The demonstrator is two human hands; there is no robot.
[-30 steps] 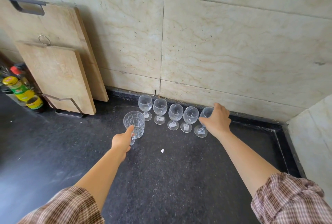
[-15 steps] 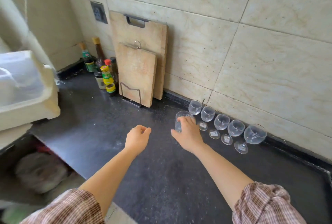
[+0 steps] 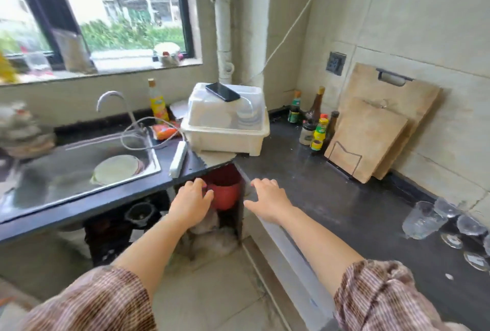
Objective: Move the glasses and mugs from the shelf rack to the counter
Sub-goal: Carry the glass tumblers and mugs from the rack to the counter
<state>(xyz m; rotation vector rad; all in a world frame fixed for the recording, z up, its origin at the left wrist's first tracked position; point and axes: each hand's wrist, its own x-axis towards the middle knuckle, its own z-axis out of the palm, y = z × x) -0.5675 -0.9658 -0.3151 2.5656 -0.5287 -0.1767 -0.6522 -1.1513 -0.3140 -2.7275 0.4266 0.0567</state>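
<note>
A clear cut-glass tumbler (image 3: 421, 220) stands on the dark counter (image 3: 344, 198) at the far right, beside a row of stemmed wine glasses (image 3: 469, 224) along the wall. My left hand (image 3: 191, 202) hovers open over the gap under the counter corner, in front of a red bucket (image 3: 225, 192). My right hand (image 3: 267, 199) is open with fingers spread above the counter's front edge. Both hands hold nothing and are well left of the glasses. No shelf rack is in view.
A white covered dish box (image 3: 225, 123) with a phone (image 3: 222, 91) on top sits at the counter corner. Sauce bottles (image 3: 316, 126) and two cutting boards (image 3: 376, 131) line the right wall. A sink (image 3: 79, 168) with a plate, a tap and a power strip (image 3: 178, 159) lie left.
Both hands let go of the glasses and pulled back empty. The tumbler now stands beside the wine glasses. The view swung left, from the glasses toward the sink and window.
</note>
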